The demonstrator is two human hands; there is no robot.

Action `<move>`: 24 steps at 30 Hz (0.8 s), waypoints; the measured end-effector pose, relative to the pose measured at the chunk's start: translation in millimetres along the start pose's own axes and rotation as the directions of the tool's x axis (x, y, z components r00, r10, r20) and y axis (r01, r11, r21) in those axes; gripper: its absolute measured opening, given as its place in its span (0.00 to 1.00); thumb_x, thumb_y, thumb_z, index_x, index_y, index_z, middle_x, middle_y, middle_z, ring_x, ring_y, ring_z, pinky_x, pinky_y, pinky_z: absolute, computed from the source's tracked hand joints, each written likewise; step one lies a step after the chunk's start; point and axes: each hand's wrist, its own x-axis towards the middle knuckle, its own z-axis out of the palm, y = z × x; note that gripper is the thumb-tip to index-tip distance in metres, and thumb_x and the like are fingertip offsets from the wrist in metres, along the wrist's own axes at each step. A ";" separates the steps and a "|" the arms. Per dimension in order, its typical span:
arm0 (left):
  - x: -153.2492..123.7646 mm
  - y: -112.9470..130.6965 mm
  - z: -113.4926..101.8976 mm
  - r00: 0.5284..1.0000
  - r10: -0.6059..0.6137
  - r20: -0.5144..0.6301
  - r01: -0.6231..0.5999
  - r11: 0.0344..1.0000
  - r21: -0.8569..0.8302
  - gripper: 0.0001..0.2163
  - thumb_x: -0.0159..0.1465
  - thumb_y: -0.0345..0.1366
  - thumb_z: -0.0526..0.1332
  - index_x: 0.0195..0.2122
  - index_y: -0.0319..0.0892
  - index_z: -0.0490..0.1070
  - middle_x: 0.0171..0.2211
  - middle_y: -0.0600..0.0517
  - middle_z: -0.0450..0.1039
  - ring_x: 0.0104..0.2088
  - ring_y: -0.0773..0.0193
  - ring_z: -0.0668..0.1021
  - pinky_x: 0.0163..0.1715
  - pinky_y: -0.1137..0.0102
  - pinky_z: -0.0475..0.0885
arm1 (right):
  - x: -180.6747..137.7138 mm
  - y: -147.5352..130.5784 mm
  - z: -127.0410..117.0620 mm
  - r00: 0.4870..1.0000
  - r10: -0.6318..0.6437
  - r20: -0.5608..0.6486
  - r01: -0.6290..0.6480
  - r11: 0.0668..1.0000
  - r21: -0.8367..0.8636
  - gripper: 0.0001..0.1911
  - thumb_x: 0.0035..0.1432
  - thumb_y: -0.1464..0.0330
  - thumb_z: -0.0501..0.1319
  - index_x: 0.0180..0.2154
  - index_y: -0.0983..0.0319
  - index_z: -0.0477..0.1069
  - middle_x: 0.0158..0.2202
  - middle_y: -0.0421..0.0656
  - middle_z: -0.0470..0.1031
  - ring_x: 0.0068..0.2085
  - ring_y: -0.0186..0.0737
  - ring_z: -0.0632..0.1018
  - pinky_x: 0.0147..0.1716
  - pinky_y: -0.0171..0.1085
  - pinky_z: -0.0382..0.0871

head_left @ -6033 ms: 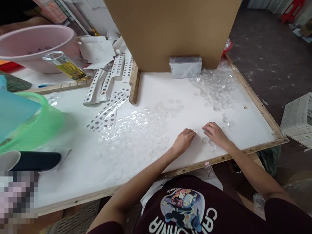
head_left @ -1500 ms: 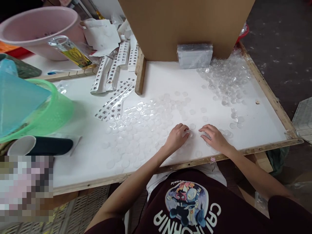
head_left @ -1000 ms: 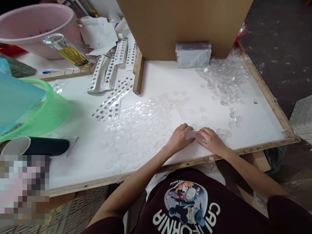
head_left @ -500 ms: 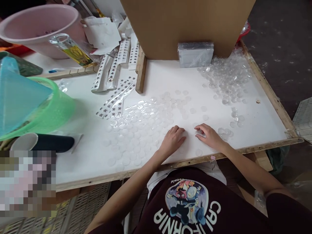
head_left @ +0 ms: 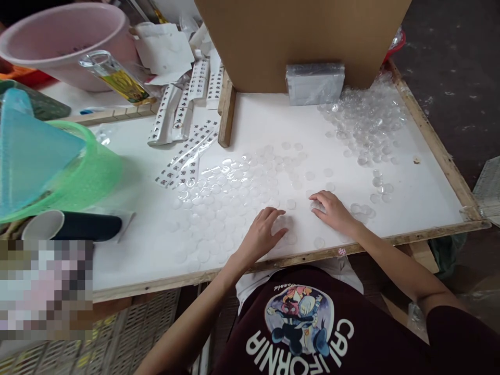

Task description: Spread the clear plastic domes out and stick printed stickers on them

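Note:
Many clear round glass domes (head_left: 228, 192) lie spread flat over a white board (head_left: 273, 120) with a wooden rim. My left hand (head_left: 262, 232) rests palm down on several of them near the front edge, fingers curved and apart. My right hand (head_left: 330, 209) lies a little to the right, fingertips pressing on one dome. A loose heap of the same clear domes (head_left: 365, 125) sits at the far right corner. Neither hand has lifted anything.
A tall cardboard box (head_left: 300, 36) and a wrapped grey packet (head_left: 314, 83) stand at the back. Strips of small printed stickers (head_left: 185, 156) lie left of a wooden block (head_left: 225, 117). A green basin (head_left: 78, 172), pink basin (head_left: 66, 41), glass bottle (head_left: 113, 78) and dark tube (head_left: 74, 226) crowd the left.
My left hand slid left and toward the front edge over the domes. My right hand shifted slightly left. The view tilted a little.

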 end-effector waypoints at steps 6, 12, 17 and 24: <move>-29.9 8.6 -8.0 0.981 0.042 0.191 -0.062 0.993 0.101 0.18 0.64 0.33 0.66 0.54 0.44 0.66 0.47 0.46 0.72 0.48 0.49 0.75 0.48 0.54 0.74 | 2.5 -2.0 2.1 1.000 -0.009 0.002 0.009 1.000 -0.027 0.14 0.61 0.74 0.62 0.48 0.58 0.71 0.47 0.48 0.76 0.48 0.49 0.76 0.50 0.49 0.72; -35.0 10.1 -6.7 0.981 0.050 0.185 -0.072 0.991 0.113 0.10 0.66 0.31 0.63 0.48 0.44 0.68 0.45 0.47 0.73 0.47 0.52 0.75 0.46 0.57 0.75 | 11.6 -2.3 7.2 0.998 -0.017 -0.067 0.011 0.996 -0.084 0.10 0.61 0.78 0.56 0.38 0.59 0.72 0.40 0.46 0.77 0.43 0.47 0.77 0.47 0.47 0.71; -29.1 11.7 2.7 0.983 0.082 0.162 -0.105 0.985 0.134 0.08 0.67 0.32 0.62 0.47 0.42 0.69 0.44 0.46 0.74 0.45 0.52 0.76 0.45 0.57 0.75 | 5.8 -8.5 -2.4 0.979 -0.095 -0.181 0.073 0.990 -0.124 0.09 0.65 0.76 0.55 0.39 0.59 0.72 0.40 0.48 0.76 0.42 0.46 0.76 0.44 0.45 0.72; -6.1 12.4 9.8 0.991 0.066 0.120 -0.085 0.983 0.163 0.08 0.68 0.29 0.61 0.47 0.42 0.69 0.43 0.46 0.75 0.45 0.52 0.77 0.44 0.59 0.74 | -30.9 -20.7 -2.4 0.961 -0.252 -0.113 0.245 0.967 -0.073 0.10 0.67 0.75 0.54 0.41 0.59 0.73 0.39 0.46 0.75 0.40 0.43 0.78 0.41 0.41 0.74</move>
